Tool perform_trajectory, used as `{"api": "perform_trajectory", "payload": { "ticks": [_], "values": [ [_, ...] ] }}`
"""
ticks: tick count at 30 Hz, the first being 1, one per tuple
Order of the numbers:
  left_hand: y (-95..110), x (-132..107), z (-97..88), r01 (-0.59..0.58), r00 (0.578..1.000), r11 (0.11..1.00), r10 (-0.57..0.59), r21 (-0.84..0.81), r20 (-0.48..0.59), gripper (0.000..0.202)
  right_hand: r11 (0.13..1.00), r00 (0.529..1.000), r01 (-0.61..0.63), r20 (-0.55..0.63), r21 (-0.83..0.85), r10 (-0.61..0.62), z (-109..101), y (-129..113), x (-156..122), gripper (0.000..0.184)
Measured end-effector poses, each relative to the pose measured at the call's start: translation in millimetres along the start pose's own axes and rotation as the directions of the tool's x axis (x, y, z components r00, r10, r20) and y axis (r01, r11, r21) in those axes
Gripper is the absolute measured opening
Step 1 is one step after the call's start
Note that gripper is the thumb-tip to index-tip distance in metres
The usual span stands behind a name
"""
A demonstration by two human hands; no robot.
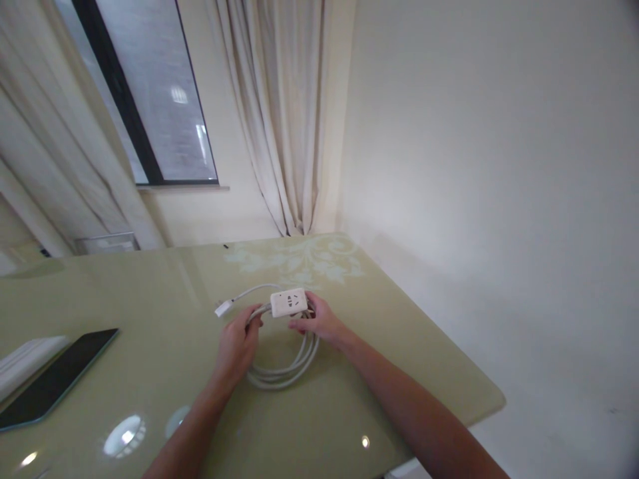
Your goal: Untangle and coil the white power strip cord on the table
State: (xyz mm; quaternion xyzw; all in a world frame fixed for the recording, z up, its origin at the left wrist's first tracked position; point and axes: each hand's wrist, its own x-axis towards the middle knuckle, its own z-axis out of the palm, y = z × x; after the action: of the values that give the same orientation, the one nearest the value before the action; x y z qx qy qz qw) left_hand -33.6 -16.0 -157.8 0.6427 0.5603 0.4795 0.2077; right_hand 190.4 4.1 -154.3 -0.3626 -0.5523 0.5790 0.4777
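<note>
A white extension cord is coiled in loops, its cable [279, 380] hanging in a ring below its socket block [289, 303]. My left hand [240, 342] is closed around the cable just left of the block. On the other side, my right hand [319, 317] grips the coil at the block's right end, thumb below and fingers behind. The socket holes face me. Off to the left, the cord's white plug [224, 307] sticks out at the end of a single strand, its prongs pointing left.
The glossy greenish table [164, 313] meets a plain wall [489, 199] on the right. A dark flat panel [60, 376] and a white object [30, 356] lie at the left. Near the back edge is a small black item [225, 246]. Curtains [284, 120] hang behind.
</note>
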Motion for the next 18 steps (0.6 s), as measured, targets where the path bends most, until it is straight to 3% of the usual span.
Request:
{"api": "perform_trajectory", "payload": {
  "ticks": [3,8,13,18],
  "values": [
    [1,1,1.0,0.122,0.992,0.958,-0.121,-0.260,0.022,0.053,1.000,0.998,-0.021,-0.063,-0.017,0.020,3,0,-1,0.067],
    [4,2,3.8,0.225,0.955,0.775,-0.296,-0.591,-0.024,0.069,0.997,0.981,-0.076,-0.181,-0.022,0.071,6,-1,-3,0.036],
    [4,7,-3.3,0.205,0.925,0.656,-0.373,-0.726,-0.076,0.055,0.987,0.948,-0.001,-0.315,0.158,0.051,0,-7,1,0.039],
    [9,15,-19.2,0.186,0.876,0.537,-0.469,-0.823,-0.109,0.047,0.950,0.887,0.147,-0.461,0.276,-0.003,-21,-13,10,0.046]
  ]
}}
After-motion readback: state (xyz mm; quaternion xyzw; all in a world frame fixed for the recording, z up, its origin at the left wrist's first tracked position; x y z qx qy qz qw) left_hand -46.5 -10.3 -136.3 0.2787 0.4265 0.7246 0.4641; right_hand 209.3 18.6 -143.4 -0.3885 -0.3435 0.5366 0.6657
